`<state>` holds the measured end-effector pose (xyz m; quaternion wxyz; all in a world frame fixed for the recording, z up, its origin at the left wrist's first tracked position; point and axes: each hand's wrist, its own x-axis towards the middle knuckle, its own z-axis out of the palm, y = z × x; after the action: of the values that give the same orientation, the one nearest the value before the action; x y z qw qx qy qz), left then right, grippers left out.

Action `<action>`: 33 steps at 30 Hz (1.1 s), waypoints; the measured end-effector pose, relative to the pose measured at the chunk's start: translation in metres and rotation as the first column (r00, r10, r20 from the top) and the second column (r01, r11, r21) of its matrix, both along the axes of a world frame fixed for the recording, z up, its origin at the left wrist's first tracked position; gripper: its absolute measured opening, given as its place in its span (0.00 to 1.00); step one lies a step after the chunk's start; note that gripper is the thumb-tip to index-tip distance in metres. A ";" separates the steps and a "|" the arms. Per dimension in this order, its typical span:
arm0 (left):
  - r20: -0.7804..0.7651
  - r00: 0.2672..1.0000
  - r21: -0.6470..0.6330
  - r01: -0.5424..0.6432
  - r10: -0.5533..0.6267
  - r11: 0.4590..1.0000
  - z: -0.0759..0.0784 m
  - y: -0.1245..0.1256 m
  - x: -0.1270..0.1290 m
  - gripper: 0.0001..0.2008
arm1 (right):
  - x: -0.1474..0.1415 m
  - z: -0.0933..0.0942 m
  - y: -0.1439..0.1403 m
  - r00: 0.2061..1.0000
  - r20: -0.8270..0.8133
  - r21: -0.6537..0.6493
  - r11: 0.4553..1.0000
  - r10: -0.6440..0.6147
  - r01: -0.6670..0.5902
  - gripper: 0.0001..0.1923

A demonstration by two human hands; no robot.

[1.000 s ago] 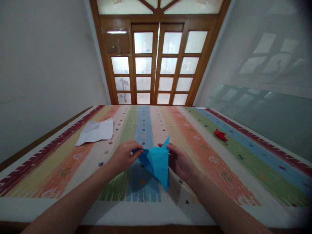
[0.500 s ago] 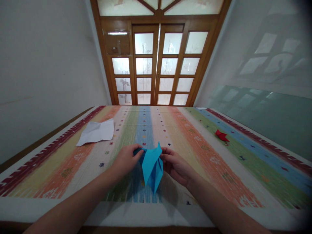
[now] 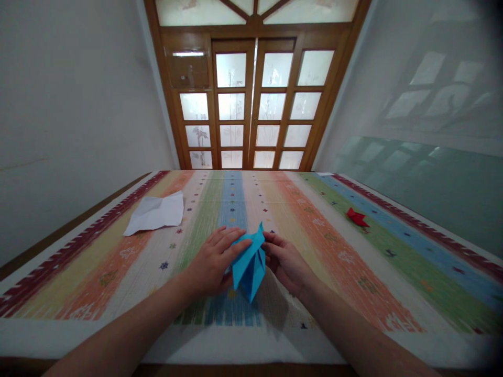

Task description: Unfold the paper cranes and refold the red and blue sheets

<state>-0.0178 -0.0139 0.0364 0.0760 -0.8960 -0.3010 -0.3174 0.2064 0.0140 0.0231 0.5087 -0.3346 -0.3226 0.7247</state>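
Note:
A folded piece of blue origami paper (image 3: 248, 266) is held up between my hands over the near middle of the table. It has a pointed tip at the top and two long points hanging down. My left hand (image 3: 217, 260) wraps its left part, thumb on the near face and fingers over the top edge. At the right edge, just below the upper tip, my right hand (image 3: 286, 261) pinches the paper between thumb and fingers. The parts of the paper behind my left fingers are hidden.
A creased white sheet of paper (image 3: 156, 213) lies on the left of the striped tablecloth (image 3: 330, 262). Further right sits a small red folded paper piece (image 3: 357, 216). Walls flank the table, and wooden glazed doors (image 3: 251, 99) stand behind its far edge.
My left hand has shifted from pinching the paper's left end to covering more of it, fingers now over the top. The paper has moved slightly up and right; my right hand keeps its pinch.

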 end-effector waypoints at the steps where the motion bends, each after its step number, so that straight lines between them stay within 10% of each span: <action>1: 0.015 1.000 0.025 -0.003 0.003 1.000 0.000 0.000 0.001 0.29 | -0.001 -0.001 -0.001 1.000 0.005 0.013 1.000 0.000 0.000 0.19; 13: 0.017 0.986 0.207 -0.167 0.167 0.964 0.010 -0.002 0.000 0.21 | -0.008 0.012 -0.026 0.943 0.291 0.079 0.978 0.161 -0.191 0.46; 33: 0.084 0.988 0.074 -0.137 0.131 0.988 0.008 0.009 -0.011 0.26 | -0.007 0.010 -0.021 0.922 0.371 0.283 0.931 0.115 -0.230 0.41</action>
<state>-0.0292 -0.0048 0.0448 0.1210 -0.8569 -0.3503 -0.3583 0.1995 -0.0070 0.0334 0.4245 -0.3400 -0.5494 0.6343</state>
